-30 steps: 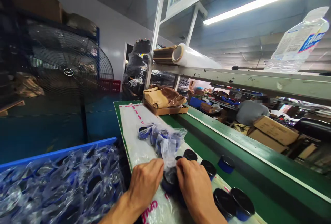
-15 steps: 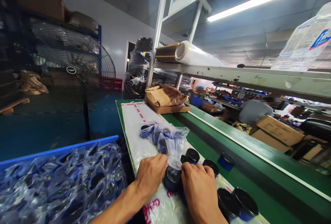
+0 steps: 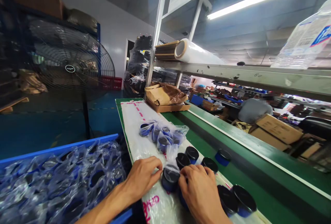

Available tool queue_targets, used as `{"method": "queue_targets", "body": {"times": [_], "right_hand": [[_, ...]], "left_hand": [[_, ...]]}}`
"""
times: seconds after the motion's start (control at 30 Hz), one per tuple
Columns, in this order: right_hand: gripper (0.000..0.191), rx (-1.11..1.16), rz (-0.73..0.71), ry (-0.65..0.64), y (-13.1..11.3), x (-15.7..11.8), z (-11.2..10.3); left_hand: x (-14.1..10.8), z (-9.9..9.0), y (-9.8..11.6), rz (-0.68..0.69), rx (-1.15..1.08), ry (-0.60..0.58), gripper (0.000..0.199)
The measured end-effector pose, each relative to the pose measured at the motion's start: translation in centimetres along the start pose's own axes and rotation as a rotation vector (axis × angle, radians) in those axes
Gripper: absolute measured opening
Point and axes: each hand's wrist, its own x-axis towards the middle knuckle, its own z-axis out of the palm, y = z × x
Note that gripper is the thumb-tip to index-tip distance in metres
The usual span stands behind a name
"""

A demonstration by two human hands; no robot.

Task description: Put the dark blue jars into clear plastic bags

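Broadly, a green desk (image 3: pixel 204 132) spreads ahead, with a blue crate (image 3: pixel 59 148) of bagged parts (image 3: pixel 64 186) at its left. Farther up the desk, blue cylinders (image 3: pixel 162 135) in clear bags lie in a cluster. The right hand (image 3: pixel 198 186) curls low, its fingertips partly hidden, so I cannot tell whether it grips anything. The left hand (image 3: pixel 146 174) has thumb and fingertips slightly apart. Between both hands, one black-topped cylinder (image 3: pixel 170 181) stands upright with clear film over it.

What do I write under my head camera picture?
Left hand and right hand either side of a black-topped blue container, near a blue crate of bagged pieces.
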Motion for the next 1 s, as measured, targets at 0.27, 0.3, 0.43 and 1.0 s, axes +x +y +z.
{"method": "queue_targets", "body": {"times": [0.27,0.3,0.43,1.0], "right_hand": [[0.025,-0.087,-0.102,0.076,-0.6,-1.7,-0.1],[0.024,-0.106,-0.114,0.093,-0.9,-1.9,-0.1],[0.019,-0.153,-0.139,0.143,-1.8,-2.5,0.5],[0.018,-0.07,-0.144,0.122,-1.5,-2.7,2.3]], "left_hand": [[-1.3,0.6,-0.5,0.217,0.154,-0.014,0.015],[-1.4,0.9,-0.7,0.239,0.182,-0.015,0.015],[-1.6,1.8,-1.2,0.29,0.271,-0.027,0.016],[-0.9,0.8,-0.4,0.141,0.153,-0.213,0.016]]}}
